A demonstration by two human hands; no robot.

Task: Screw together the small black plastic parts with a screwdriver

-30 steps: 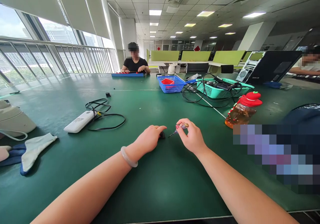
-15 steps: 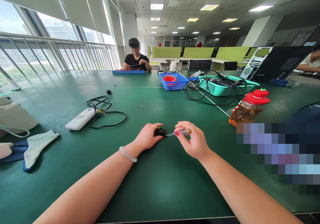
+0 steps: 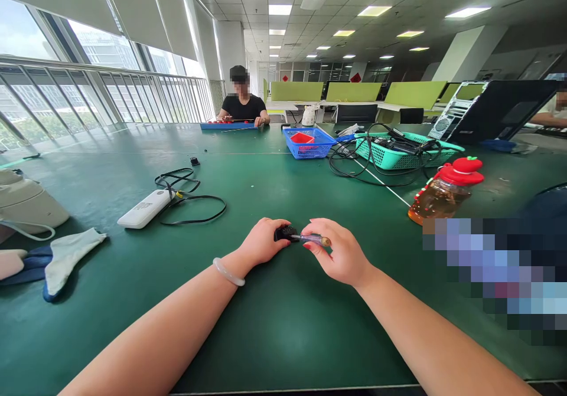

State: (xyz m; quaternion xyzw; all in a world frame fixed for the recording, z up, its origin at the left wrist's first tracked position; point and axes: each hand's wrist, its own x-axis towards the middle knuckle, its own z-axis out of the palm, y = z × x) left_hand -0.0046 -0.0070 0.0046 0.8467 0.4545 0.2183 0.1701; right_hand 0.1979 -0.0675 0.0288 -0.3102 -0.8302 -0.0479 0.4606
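A small black part (image 3: 286, 232), its kind unclear, rests at the middle of the green table, gripped by my left hand (image 3: 260, 240) between thumb and fingers. My right hand (image 3: 339, 248) holds a screwdriver (image 3: 315, 239) with a see-through, purplish handle. Its metal shaft points left, and the tip meets the right side of the black part. The exact contact point is too small to make out. A pale bangle (image 3: 228, 272) circles my left wrist.
A white power bank (image 3: 145, 209) with a black cable lies left, beyond a blue-and-white glove (image 3: 66, 260). Ahead are a blue basket (image 3: 310, 150) and a green basket (image 3: 398, 159) of cables. A red-capped bottle (image 3: 443, 195) stands right. Another person (image 3: 241, 107) sits across the table.
The screwdriver has shifted slightly left and its handle end has dipped, with my right fingers now more extended along it. Across the table, the other person's hands have lowered.
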